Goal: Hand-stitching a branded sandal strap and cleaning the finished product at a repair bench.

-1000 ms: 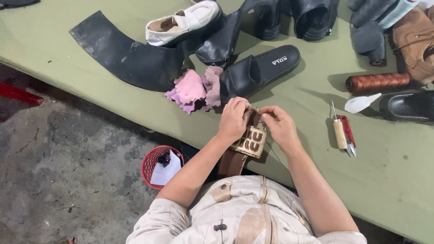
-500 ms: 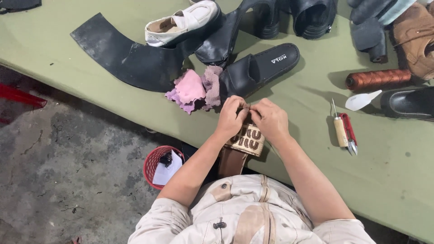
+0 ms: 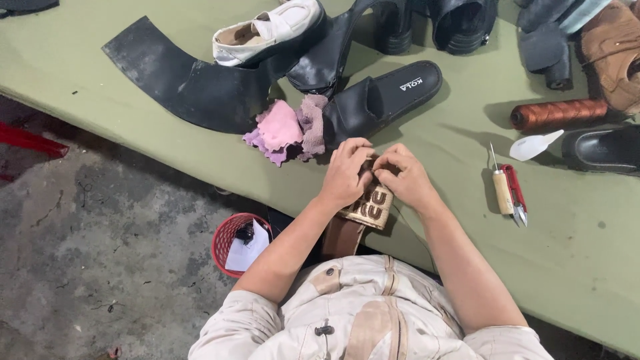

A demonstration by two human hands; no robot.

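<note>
Both hands grip a brown sandal with a tan woven strap, held at the near edge of the green table. My left hand clasps the strap's left side, fingers curled over its top. My right hand pinches the strap's upper right edge, fingertips touching the left hand's. The sandal's brown sole hangs down toward my lap. The spot where the fingers meet is hidden.
A pink cloth, a black slide sandal, a black rubber sheet and a white shoe lie beyond the hands. To the right are an awl, red snips, a brown thread spool and more shoes. A red basket stands on the floor.
My two hands have drawn together over the top of the strap, and the sandal has shifted slightly toward the table.
</note>
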